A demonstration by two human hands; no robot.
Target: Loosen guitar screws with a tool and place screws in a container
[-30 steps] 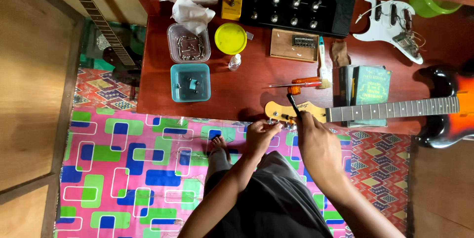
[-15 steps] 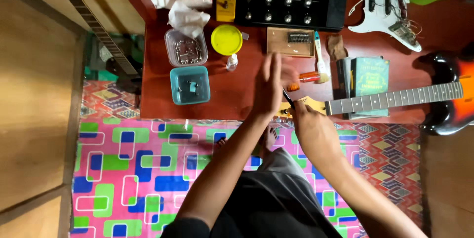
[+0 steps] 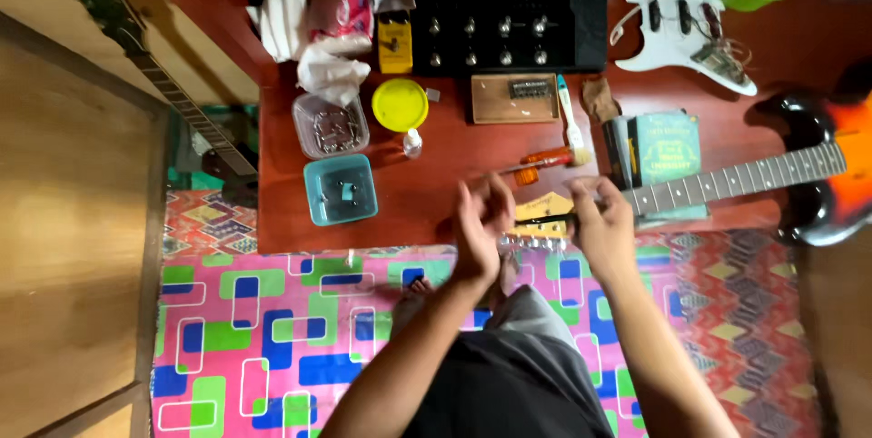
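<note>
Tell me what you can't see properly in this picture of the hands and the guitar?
Head view:
- Left hand: motion blur smears the fingers, so any grip is unclear.
- Guitar headstock: mostly covered by both hands; the right hand hides where it joins the neck.
- Guitar body: cut off by the right edge.
- Clear tub: the small parts inside are too tiny to identify.

a home guitar-repair corner: red workbench (image 3: 436, 184), loose pickguard (image 3: 677, 38), parts tubs (image 3: 341, 188), patterned floor mat (image 3: 272, 329).

Guitar headstock (image 3: 543, 209) between both hands, on table (image 3: 436, 184)
</note>
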